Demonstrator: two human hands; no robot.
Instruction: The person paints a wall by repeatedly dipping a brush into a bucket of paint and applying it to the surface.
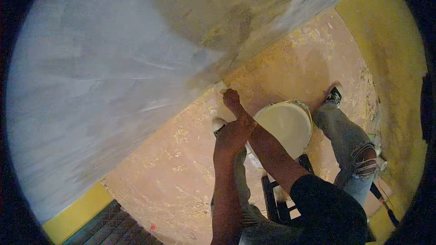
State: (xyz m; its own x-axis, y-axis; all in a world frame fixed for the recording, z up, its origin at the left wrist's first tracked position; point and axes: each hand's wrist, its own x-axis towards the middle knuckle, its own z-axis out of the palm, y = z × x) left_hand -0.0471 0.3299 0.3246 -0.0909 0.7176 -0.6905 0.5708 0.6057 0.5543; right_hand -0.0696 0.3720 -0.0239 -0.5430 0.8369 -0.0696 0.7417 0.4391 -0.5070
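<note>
Wall (100,68) was grey-streaked, floor (156,186) yellow-flecked. Right hand (231,99) clenched pale item (220,86) at their join; left hand (232,132): hold unclear.

Black barred frame (270,199) on a pinkish floor (159,177) flecked with yellow, small red scrap (153,227) left of the frame, dark quilted surface (111,227) farther left, mottled yellow wall (395,63) to its right

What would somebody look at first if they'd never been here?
Probably the big round bucket between the person's legs, with something pale inside. Next, the huge grey wall at upper left, with a dark shadow on it. Then the right hand, near the wall's foot.
</note>
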